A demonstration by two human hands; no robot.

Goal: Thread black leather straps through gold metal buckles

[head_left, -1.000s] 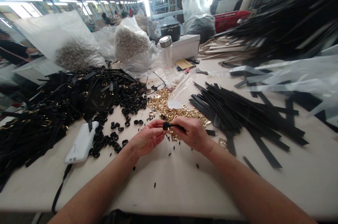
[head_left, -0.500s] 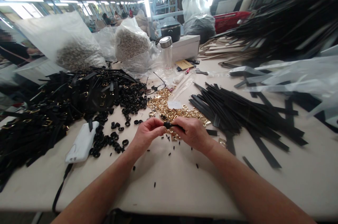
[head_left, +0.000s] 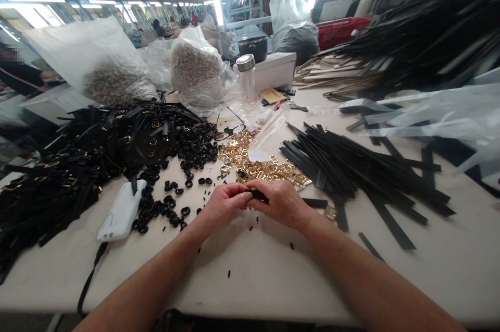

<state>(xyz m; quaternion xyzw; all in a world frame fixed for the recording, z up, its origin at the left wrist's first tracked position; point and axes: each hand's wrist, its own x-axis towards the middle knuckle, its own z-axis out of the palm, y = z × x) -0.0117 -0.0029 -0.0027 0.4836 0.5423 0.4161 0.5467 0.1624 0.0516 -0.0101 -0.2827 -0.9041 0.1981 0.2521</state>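
Note:
Over the front of the gold buckle pile (head_left: 269,169), my left hand (head_left: 226,203) and my right hand (head_left: 282,200) meet, both closed on a black strap (head_left: 258,195). Fingertips of the left hand pinch its left end, and the right hand wraps round the rest. Much of the strap is hidden by fingers. Beyond the right wrist a flat black strip end (head_left: 315,202) sticks out; I cannot tell if it is the same piece. Small black loops (head_left: 185,211) lie left of my hands, and tiny black bits (head_left: 251,228) are scattered below them.
Loose black straps (head_left: 351,165) lie at right. Buckled straps (head_left: 117,139) are heaped at left, near a white power bank (head_left: 122,211) with a cable. Behind stand eyeglasses (head_left: 232,130), a glass bottle (head_left: 247,79) and a plastic bag of small rings (head_left: 195,63).
Both hands have moved slightly down and drawn together, covering more of the black strap. The strip end right of my right hand has shifted a little to the right.

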